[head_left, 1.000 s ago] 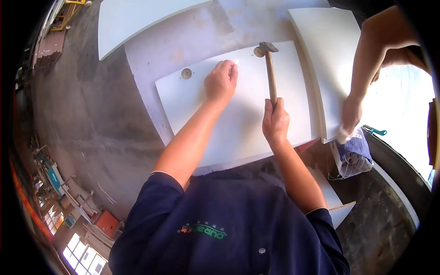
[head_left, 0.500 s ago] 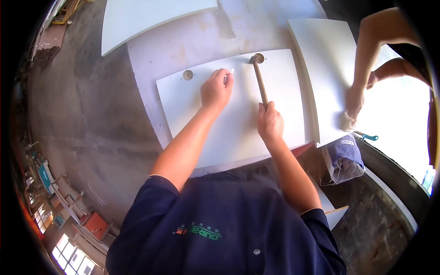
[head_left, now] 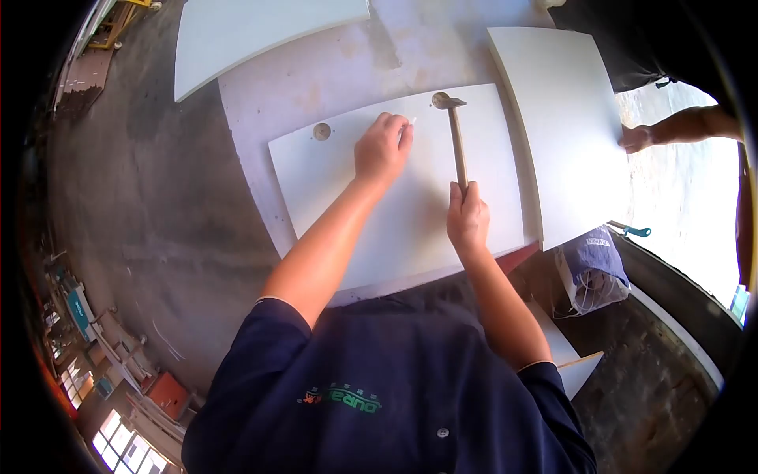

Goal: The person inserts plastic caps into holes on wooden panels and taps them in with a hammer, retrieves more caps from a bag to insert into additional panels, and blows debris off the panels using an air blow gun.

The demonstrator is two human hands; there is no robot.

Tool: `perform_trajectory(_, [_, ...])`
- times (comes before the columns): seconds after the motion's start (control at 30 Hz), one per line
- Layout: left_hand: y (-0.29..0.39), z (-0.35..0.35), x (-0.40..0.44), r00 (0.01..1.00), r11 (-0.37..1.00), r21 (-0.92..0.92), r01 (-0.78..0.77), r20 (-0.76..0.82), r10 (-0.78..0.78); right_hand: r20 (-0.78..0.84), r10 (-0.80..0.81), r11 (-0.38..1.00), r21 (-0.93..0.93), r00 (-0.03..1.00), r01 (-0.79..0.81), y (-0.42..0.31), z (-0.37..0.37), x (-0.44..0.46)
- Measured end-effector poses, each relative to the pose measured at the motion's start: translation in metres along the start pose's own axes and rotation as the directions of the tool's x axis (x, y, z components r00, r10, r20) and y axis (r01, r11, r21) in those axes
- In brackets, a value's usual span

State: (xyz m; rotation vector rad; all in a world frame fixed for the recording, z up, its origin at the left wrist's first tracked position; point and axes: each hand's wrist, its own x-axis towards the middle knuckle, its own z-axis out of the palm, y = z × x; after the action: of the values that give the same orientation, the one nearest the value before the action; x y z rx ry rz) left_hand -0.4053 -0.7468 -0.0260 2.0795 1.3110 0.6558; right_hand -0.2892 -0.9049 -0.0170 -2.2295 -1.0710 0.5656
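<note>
My right hand (head_left: 469, 216) is wrapped round the wooden handle of a hammer (head_left: 459, 148). The hammer's head is beside the right round hole (head_left: 439, 100) of a white panel (head_left: 395, 229). Over the panel's far part, my left hand (head_left: 380, 150) is closed in a pinch. A small white piece (head_left: 413, 122) pokes out at its fingertips, too small to name. Another round hole (head_left: 321, 131) lies to the left of that hand. The panel rests flat on a pale work surface (head_left: 308, 83).
A second white panel (head_left: 560, 134) lies to the right, with a co-worker's hand (head_left: 636, 139) at its far edge. Another white panel (head_left: 260, 35) is at the top left. A blue-and-white bag (head_left: 591, 272) and a teal-handled tool (head_left: 636, 231) are at the right.
The hammer's head has turned and shifted right, off the hole's left side. My left hand has moved slightly right. The co-worker's arms have drawn back, one hand now at the right panel's edge.
</note>
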Motion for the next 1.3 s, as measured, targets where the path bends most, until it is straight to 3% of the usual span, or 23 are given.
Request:
perform_trajectory(0.07, [0.002,0.012,0.004,0.991,0.99,0.043,-0.135,-0.018,0.136,-0.047,-0.02,0.999,0.047,0.999,0.022,0.009,-0.006,-0.004])
perform_trajectory(0.17, [0.007,0.03,0.015,0.969,0.969,0.116,-0.216,0.143,0.199,-0.032,0.105,0.993,0.055,0.994,-0.103,0.015,-0.017,-0.002])
perform_trajectory(0.2, [0.006,0.035,0.017,0.965,0.961,0.117,-0.249,0.112,0.237,-0.033,0.126,0.991,0.056,0.991,-0.124,0.017,-0.02,-0.001])
perform_trajectory(0.3, [0.019,0.029,0.021,0.949,0.961,0.142,-0.235,0.245,0.196,-0.035,0.169,0.984,0.07,0.985,-0.166,0.023,-0.028,0.001])
perform_trajectory(0.4, [0.026,0.034,0.032,0.984,0.986,0.132,-0.102,0.158,0.081,-0.036,0.178,0.98,0.1,0.983,-0.174,0.029,-0.032,0.002])
perform_trajectory(0.5, [0.025,0.051,0.049,0.994,0.996,0.064,-0.066,0.086,0.061,0.004,0.204,0.971,0.124,0.979,-0.203,0.026,-0.035,0.006])
perform_trajectory(0.93, [0.022,0.061,0.06,0.988,0.992,0.114,-0.047,0.154,0.029,0.108,0.267,0.948,0.149,0.958,-0.281,0.017,-0.038,0.024])
perform_trajectory(1.13, [0.025,0.06,0.06,0.986,0.987,0.152,-0.056,0.161,0.031,0.086,0.218,0.961,0.154,0.972,-0.229,0.007,-0.035,0.031])
perform_trajectory(1.3, [0.019,0.06,0.059,0.986,0.985,0.147,-0.092,0.151,0.069,-0.02,0.096,0.977,0.191,0.995,-0.09,0.001,-0.032,0.033])
